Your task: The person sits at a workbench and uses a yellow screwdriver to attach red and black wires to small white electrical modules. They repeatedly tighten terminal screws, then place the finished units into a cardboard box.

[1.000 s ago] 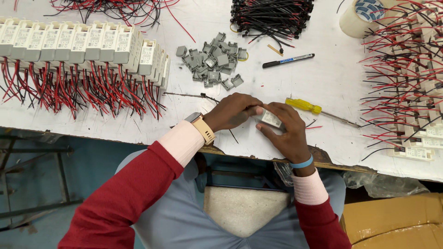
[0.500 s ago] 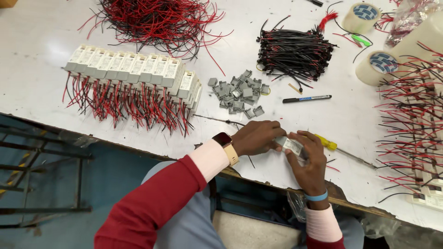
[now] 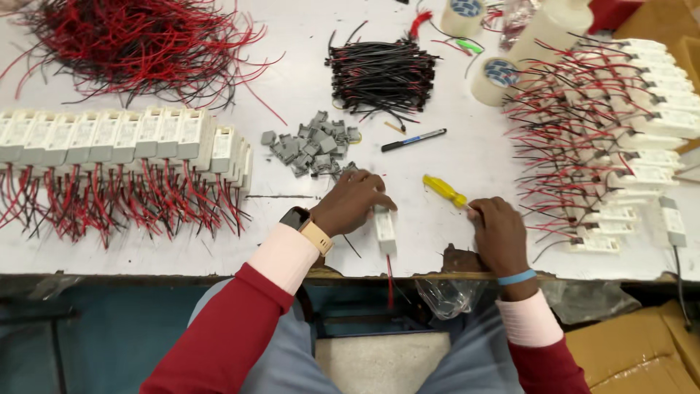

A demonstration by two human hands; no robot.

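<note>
Half a second ago both hands were cupped together around one small white rectangular plastic module; now they have parted. The left hand (image 3: pixel 351 202) keeps its fingertips pressed on the upper end of that small white rectangular plastic module (image 3: pixel 384 229), which lies flat on the white surface (image 3: pixel 306 80) near its front edge, a red wire trailing from its lower end over the edge. The right hand (image 3: pixel 499 232) has moved off to the right and now closes around the metal shaft of a screwdriver with a glossy yellow handle (image 3: pixel 445 190); the handle points up and left, lying between the two hands. The view has also shifted, so more of the surface's right side shows.

Just above the left hand sits a loose heap of small grey plastic clips (image 3: pixel 312 142), blocky and matte. To the left stands a tidy row of white modules (image 3: pixel 124 138) with red and black leads fanning toward the edge. Farther back lie a tangled mound of thin red wires (image 3: pixel 138 44) and a bundle of short black wires (image 3: pixel 380 73). A black pen (image 3: pixel 413 139) lies above the screwdriver. At right, more wired white modules (image 3: pixel 634 131) are spread out, near rolls of tape (image 3: pixel 496 79).
</note>
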